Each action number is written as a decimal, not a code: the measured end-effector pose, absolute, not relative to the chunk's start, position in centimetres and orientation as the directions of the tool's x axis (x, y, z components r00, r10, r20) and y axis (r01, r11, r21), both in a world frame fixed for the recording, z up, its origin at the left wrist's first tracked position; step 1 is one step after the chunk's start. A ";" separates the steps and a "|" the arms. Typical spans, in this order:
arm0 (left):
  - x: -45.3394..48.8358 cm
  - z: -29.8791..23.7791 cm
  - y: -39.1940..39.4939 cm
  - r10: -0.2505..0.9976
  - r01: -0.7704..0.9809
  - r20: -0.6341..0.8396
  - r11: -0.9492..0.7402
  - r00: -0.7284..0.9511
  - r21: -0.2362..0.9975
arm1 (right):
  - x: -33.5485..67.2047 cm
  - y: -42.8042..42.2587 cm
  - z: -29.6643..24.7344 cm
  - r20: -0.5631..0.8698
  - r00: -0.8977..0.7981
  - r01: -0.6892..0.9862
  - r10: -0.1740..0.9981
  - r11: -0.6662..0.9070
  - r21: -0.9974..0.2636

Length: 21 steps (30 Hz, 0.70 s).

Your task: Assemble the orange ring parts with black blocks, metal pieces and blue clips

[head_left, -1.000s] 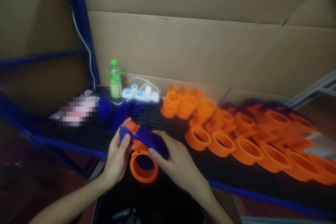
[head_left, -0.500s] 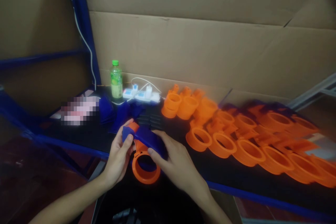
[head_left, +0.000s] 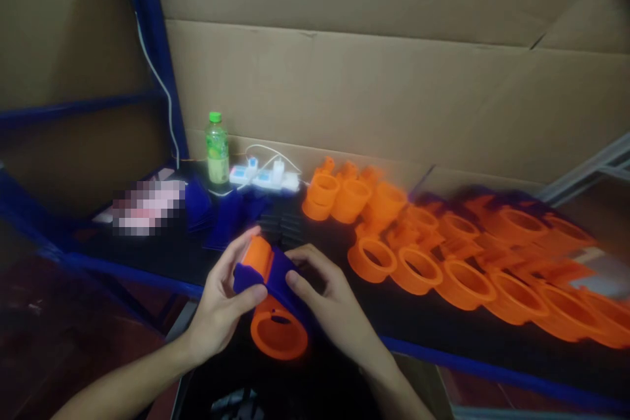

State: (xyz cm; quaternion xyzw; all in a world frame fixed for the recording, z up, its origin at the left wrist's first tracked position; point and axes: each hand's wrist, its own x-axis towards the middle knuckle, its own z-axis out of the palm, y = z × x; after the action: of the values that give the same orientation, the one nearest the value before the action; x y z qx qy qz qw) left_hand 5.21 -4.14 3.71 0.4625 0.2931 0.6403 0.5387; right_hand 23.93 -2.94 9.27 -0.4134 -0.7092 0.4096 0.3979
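- A black-topped table [head_left: 423, 325] with a blue front edge.
- Toward its left end, a pink item [head_left: 147, 207], pixelated.
- At the back, an upright green-capped bottle [head_left: 217, 156] beside a white power strip [head_left: 264, 178].
- In front of these, blue pieces [head_left: 199, 210] and black pieces [head_left: 290, 226].
- Rightward, rows of orange ringed parts [head_left: 465, 299].

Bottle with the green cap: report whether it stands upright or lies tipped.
Upright: the bottle stands with its green cap uppermost and its base down on the black tabletop.
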 end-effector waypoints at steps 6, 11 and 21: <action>4.5 4.0 -5.1 0.934 -0.432 0.322 -0.228 0.158 0.873 | 23.5 -3.5 9.0 0.137 -0.327 -0.051 0.935 0.127 -0.991; 3.7 4.0 -5.0 0.899 -0.414 0.372 -0.255 0.232 0.874 | 23.7 -3.7 8.6 0.125 -0.335 -0.148 0.934 0.078 -0.986; 3.1 4.7 -4.9 0.874 -0.347 0.404 -0.303 0.270 0.887 | 23.3 -4.0 8.7 0.091 -0.346 -0.142 0.934 0.043 -0.989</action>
State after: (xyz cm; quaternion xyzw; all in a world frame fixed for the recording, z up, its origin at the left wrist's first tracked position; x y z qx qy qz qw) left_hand 3.09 -4.87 4.69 0.5813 0.2265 0.5601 0.5451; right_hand 23.32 -4.05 8.69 -0.3511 -0.5637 0.5958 0.4515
